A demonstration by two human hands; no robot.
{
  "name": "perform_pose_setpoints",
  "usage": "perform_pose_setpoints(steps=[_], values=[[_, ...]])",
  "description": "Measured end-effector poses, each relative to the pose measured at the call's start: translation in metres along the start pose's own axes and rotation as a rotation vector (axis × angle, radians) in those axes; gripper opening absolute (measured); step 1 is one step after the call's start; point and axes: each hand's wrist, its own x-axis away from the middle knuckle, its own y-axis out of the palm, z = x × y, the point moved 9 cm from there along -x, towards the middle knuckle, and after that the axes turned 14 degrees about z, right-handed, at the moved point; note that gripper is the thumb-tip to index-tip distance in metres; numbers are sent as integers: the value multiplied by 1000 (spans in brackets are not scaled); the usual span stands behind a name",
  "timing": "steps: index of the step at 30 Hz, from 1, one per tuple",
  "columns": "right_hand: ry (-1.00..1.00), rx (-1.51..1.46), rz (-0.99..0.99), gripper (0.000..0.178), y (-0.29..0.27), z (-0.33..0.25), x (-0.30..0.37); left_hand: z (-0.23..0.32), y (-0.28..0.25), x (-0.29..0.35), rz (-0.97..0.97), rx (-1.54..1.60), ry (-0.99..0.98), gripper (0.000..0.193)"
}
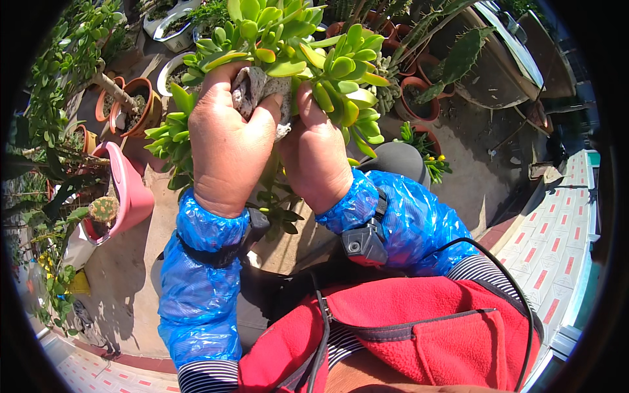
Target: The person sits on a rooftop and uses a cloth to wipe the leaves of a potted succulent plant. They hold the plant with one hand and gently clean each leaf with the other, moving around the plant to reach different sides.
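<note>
A crumpled, stained white cloth is gripped between the thumb and fingers of my left hand, close against the leaves. Fleshy green leaves with yellow and reddish edges belong to a large succulent plant, which spreads around both hands. Just right of the cloth, my right hand is closed among these leaves, its thumb pressed to a leaf; its other fingertips are partly hidden behind the foliage. Blue plastic sleeve covers wrap both forearms, and a small dark camera is strapped at the right wrist.
Terracotta pots and a pink pot with a small cactus stand at left. Spiny cactus pads and more pots are at the far right. Patterned tiles run along the right side.
</note>
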Motion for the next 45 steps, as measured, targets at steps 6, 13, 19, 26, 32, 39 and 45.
perform_pose_setpoints(steps=[6,13,19,26,32,39,45], values=[[-382,597,-102,39,0,-16,8,1,4,0,-12,-91,62,43],[217,-161,16,34,-3,13,4,-1,7,5,-15,-140,78,40],[-103,31,-10,35,-4,-8,3,1,10,6,-99,-34,17,34],[-131,142,-1,43,-2,-12,7,-5,9,5,-90,142,-100,33],[-774,983,-220,61,19,-38,31,-4,-2,-1,53,69,-43,35],[-246,632,-88,39,-4,-13,14,-8,3,-9,5,73,-35,34],[-13,240,-11,36,-2,-1,15,-11,9,-9,-89,-46,-56,28]])
